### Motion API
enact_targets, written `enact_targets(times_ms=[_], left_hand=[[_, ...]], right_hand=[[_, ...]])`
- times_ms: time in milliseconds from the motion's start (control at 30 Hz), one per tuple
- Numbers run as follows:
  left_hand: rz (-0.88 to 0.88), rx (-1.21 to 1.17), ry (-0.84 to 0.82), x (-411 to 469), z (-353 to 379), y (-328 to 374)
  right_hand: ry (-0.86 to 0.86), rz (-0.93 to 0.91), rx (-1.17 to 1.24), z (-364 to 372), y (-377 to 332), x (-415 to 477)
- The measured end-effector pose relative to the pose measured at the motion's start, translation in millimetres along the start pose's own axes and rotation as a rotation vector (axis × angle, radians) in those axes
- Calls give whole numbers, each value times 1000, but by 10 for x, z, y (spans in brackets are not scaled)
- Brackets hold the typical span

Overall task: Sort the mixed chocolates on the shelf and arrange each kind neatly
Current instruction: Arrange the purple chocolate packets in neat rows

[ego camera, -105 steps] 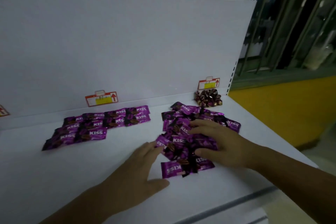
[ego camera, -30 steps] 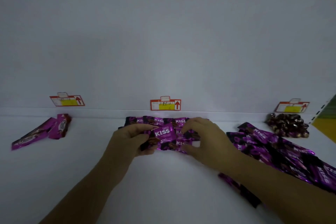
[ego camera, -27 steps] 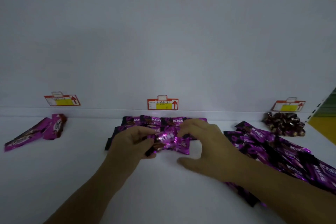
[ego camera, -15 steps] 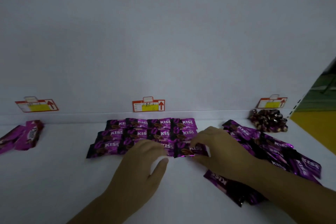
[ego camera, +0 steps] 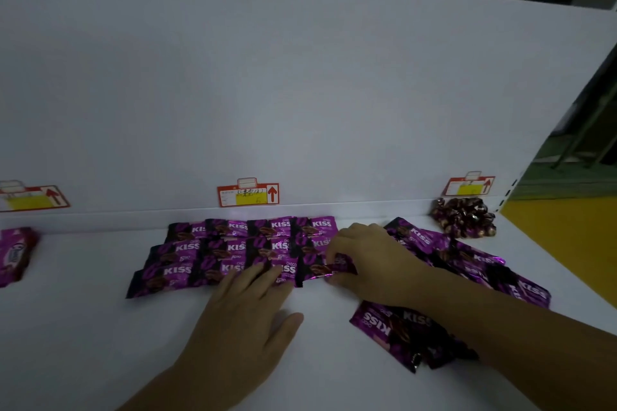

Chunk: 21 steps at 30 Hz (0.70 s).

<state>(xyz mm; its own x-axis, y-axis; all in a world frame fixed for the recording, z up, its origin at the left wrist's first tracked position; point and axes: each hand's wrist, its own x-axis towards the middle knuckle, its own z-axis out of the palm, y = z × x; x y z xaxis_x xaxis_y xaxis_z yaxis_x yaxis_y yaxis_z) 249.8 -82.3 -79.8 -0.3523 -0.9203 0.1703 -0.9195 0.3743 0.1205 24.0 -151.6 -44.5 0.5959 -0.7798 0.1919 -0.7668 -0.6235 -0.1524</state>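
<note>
Squarely in the middle of the white shelf (ego camera: 83, 344), below the middle price tag (ego camera: 248, 195), lies a block of KISS packets (ego camera: 233, 247), purple and set in three overlapping rows that run left to right. The left hand (ego camera: 243, 324) lies palm down on the shelf in front of the block, its fingers (ego camera: 263, 277) straight and close together, the tips resting on the front row and holding nothing. The right hand (ego camera: 377, 264) is at the right end of the block, where its curled fingers (ego camera: 340, 240) and thumb pinch the end packet (ego camera: 317, 269) of the front row, which lies flat against its neighbour. To the right of that hand a loose heap (ego camera: 467, 260) of the same purple packets spreads untidily at mixed angles, and a few more of them (ego camera: 384, 324) lie beside and partly under the right forearm. At the far right, against the white back panel (ego camera: 300, 93) and under the right price tag (ego camera: 469, 186), sits a small pile of brown-wrapped chocolates (ego camera: 464, 217), apart from the heap. At the far left edge, below the left price tag (ego camera: 31, 198), lie other purple packets (ego camera: 15, 253), their label too blurred to read.
</note>
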Motion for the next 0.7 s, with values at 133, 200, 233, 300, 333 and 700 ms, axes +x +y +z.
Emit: enact_targets(times_ms=[133,200,233,300,333,700], left_hand=[[-6,-10,4,-4,-9,31],[-7,5,-1,1,7,24],[-5,12,-4,2,19,16],[15,-4,20,7,40,-12],[33,-30,39,16,40,-12],[295,-457,-18,-26,49,128]], right_hand=[[7,-7,23,12,3,13],[-5,-19,24,13,2,25],[-24,-22,20,1,-3,21],[-48,-36,15,-40,1,19],[-48,-37,22,-75,13,3],[-22,268,33,-707,545,-917]])
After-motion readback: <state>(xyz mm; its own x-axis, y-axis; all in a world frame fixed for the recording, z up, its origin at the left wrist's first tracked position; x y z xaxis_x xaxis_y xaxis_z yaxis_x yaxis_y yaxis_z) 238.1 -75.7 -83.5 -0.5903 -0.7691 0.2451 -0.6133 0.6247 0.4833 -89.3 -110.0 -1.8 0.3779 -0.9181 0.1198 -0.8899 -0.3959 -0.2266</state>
